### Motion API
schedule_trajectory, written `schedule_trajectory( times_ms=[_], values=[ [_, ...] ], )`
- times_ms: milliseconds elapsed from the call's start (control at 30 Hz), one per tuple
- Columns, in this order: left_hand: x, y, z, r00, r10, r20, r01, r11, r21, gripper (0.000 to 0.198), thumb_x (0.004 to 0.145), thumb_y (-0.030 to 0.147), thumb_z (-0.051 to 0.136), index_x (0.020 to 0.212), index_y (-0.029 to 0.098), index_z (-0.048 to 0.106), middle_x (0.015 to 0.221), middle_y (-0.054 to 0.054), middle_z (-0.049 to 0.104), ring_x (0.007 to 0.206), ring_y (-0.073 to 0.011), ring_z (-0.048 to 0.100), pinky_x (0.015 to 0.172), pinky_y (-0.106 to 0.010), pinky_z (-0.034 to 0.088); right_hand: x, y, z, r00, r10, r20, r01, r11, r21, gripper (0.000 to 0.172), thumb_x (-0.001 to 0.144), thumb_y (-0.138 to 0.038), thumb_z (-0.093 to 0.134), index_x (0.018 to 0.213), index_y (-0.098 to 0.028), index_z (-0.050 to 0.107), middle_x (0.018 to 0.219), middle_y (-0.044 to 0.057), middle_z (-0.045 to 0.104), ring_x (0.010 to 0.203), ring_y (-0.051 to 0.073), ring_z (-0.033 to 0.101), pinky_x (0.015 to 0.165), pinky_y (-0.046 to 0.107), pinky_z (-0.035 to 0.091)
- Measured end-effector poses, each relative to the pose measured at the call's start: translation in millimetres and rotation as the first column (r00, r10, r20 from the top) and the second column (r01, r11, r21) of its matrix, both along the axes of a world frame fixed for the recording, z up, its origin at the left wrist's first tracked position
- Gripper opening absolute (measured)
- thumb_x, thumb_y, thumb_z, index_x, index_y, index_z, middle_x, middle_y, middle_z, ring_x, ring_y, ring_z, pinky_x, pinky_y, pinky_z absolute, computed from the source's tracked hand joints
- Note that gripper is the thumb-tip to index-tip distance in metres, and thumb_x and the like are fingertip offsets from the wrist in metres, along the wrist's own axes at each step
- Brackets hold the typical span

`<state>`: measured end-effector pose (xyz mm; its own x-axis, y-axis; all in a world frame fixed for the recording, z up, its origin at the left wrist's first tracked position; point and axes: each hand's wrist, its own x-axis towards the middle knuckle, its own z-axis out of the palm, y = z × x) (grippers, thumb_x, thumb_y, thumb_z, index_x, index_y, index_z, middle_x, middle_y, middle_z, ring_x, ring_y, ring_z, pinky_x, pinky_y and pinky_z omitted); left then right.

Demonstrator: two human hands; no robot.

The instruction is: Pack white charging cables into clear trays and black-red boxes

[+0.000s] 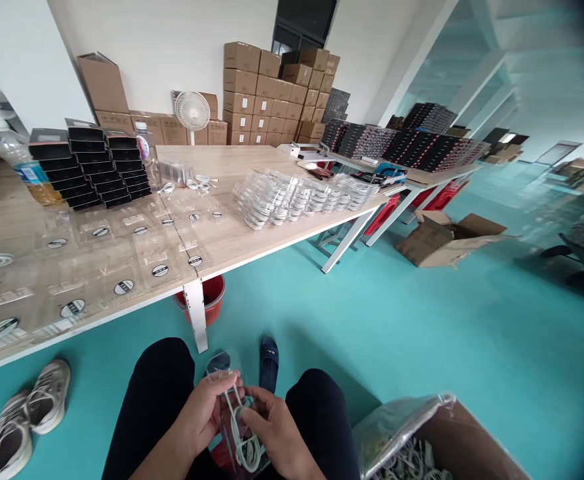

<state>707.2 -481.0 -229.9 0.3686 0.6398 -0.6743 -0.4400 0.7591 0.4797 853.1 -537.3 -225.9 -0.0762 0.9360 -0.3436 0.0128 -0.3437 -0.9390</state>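
Observation:
Over my lap, a coiled white cable (245, 448) is held together with a clear plastic pack (229, 437). My left hand (203, 408) is closed around the left side of the pack, its thumb at the top by the cable's upper strands. From the right, my right hand (276, 428) is closed with its thumb pressed on the coil. Whether the coil lies inside the pack or on top of it, I cannot tell. Beside my right knee stands an open carton (477, 437) lined with plastic film, with many white cables (412, 463) in it.
Flat clear packs (122, 267) with round labels cover the near left of the table (232, 160). Black boxes (99, 167) and bottles stand behind them. Packed cables (292, 197) are piled further right. A red bucket (213, 300) sits underneath; shoes (32, 413) lie left.

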Motion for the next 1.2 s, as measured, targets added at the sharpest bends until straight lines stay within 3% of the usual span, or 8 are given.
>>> schedule_trajectory(
  times_ms=[167,300,467,633,767,933,1033,1200],
  values=[
    [7.6,-11.0,14.8,0.997,0.036,0.074,-0.045,0.990,0.133,0.052,0.065,0.014,0.078,0.114,0.019,0.061,0.101,-0.007,0.071,0.093,-0.0226,0.069,0.080,-0.031,0.053,-2.8,-0.7,1.8,0.983,-0.176,-0.058,0.177,0.984,0.015,0.046,0.079,-0.047,0.071,0.114,-0.017,0.067,0.072,0.001,0.065,0.066,0.016,0.057,0.067,0.030,0.047],
    [11.2,-16.1,19.4,0.996,0.074,0.058,-0.083,0.982,0.172,0.074,0.061,0.007,0.071,0.130,0.023,0.049,0.100,-0.005,0.071,0.085,-0.0211,0.069,0.078,-0.032,0.051,-3.4,-3.0,10.1,0.971,-0.106,-0.214,0.109,0.994,0.003,0.054,0.076,-0.039,0.076,0.126,-0.022,0.060,0.093,0.003,0.070,0.087,0.021,0.064,0.081,0.035,0.049],
    [5.6,-12.8,21.3,0.991,0.104,0.083,-0.117,0.978,0.172,0.086,0.063,0.005,0.067,0.141,0.024,0.036,0.099,-0.005,0.070,0.089,-0.0196,0.066,0.083,-0.033,0.050,-3.7,-10.1,13.6,0.926,-0.072,-0.371,0.054,0.997,-0.059,0.081,0.062,-0.025,0.084,0.136,-0.024,0.050,0.087,0.000,0.067,0.075,0.017,0.061,0.066,0.029,0.046],
    [5.7,-11.0,26.3,0.986,0.083,0.142,-0.110,0.975,0.193,0.078,0.062,0.001,0.063,0.134,0.028,0.046,0.093,-0.002,0.070,0.082,-0.0166,0.065,0.080,-0.031,0.049,-8.4,-7.1,17.0,0.917,-0.043,-0.397,0.040,0.999,-0.016,0.071,0.069,-0.018,0.076,0.135,-0.025,0.052,0.075,-0.004,0.061,0.067,0.012,0.055,0.063,0.025,0.041],
    [4.9,-10.8,26.6,0.988,0.042,0.150,-0.072,0.978,0.197,0.051,0.064,0.002,0.065,0.110,0.024,0.065,0.090,-0.002,0.070,0.078,-0.0160,0.065,0.077,-0.030,0.050,-7.6,-6.7,17.6,0.914,-0.043,-0.403,0.038,0.999,-0.021,0.070,0.070,-0.020,0.076,0.136,-0.025,0.051,0.074,-0.005,0.061,0.065,0.012,0.055,0.061,0.025,0.042],
    [-1.5,-11.4,21.0,0.990,0.044,0.132,-0.062,0.989,0.137,0.032,0.068,0.007,0.070,0.097,0.020,0.070,0.097,-0.005,0.071,0.092,-0.0187,0.065,0.082,-0.030,0.050,5.0,-13.2,13.9,0.909,-0.012,-0.418,-0.010,0.999,-0.049,0.075,0.067,-0.034,0.083,0.134,-0.025,0.053,0.092,0.002,0.068,0.082,0.021,0.064,0.076,0.035,0.049],
    [-2.5,-13.6,20.3,0.988,-0.012,0.154,-0.004,0.995,0.103,0.023,0.072,0.011,0.069,0.094,0.018,0.070,0.093,-0.006,0.071,0.089,-0.0188,0.066,0.082,-0.031,0.050,14.1,-13.2,10.6,0.935,-0.110,-0.336,0.088,0.993,-0.079,0.068,0.070,-0.042,0.081,0.131,-0.024,0.056,0.104,0.006,0.069,0.099,0.026,0.064,0.090,0.041,0.047],
    [1.7,-23.4,22.5,0.947,-0.246,0.205,0.213,0.962,0.169,0.024,0.067,0.011,0.065,0.089,0.016,0.070,0.078,-0.006,0.069,0.066,-0.0176,0.064,0.071,-0.034,0.049,21.1,-2.4,16.6,0.902,-0.322,-0.287,0.315,0.946,-0.072,0.064,0.078,-0.052,0.071,0.135,-0.027,0.054,0.107,0.006,0.069,0.093,0.023,0.064,0.082,0.038,0.052]
  ],
)
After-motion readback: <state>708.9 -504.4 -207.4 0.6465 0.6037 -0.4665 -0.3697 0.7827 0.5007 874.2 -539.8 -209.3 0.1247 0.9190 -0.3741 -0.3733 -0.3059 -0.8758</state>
